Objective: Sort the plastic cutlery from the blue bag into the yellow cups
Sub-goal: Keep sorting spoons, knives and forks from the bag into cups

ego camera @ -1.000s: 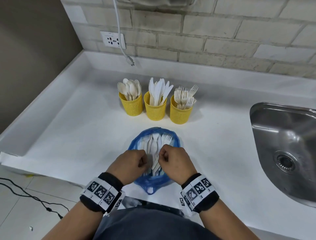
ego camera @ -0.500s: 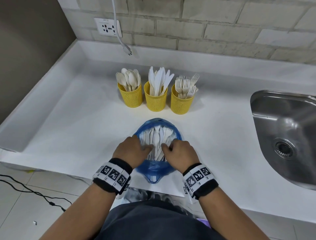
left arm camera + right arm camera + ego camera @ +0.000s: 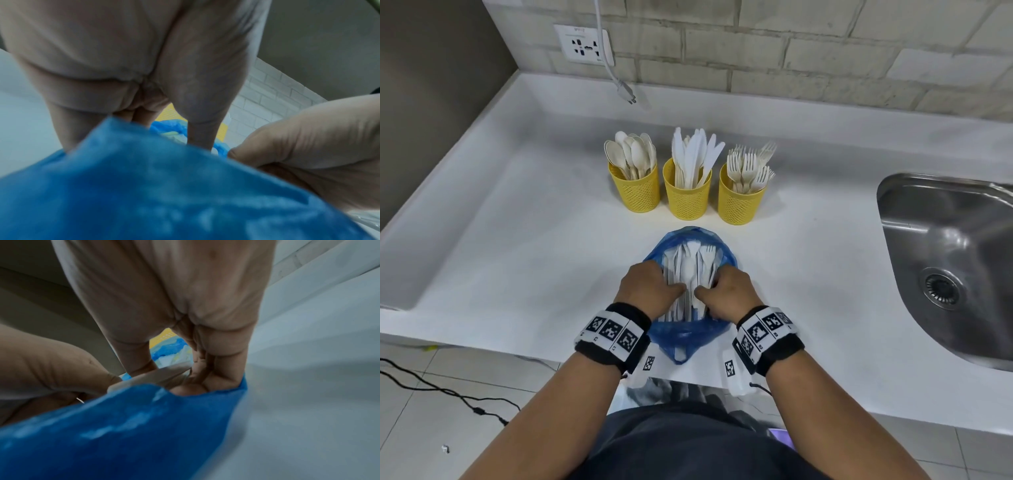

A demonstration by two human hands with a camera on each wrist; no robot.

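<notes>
Blue bag [image 3: 690,334]: lies on the white counter [image 3: 517,246] just in front of the three yellow cups, mouth spread to expose the loose cutlery [image 3: 690,270].
Left hand [image 3: 649,291]: at the bag's left rim, fingers curled in among the handles, likely parting the pile; no firm hold is visible.
Right hand [image 3: 727,294]: at the bag's right rim, thumb and fingers pinching a white handle [image 3: 156,374], probably to lift one piece.
Cups: spoon cup [image 3: 634,187], knife cup [image 3: 687,193] and fork cup [image 3: 739,198], already well filled, stand behind the bag.
</notes>
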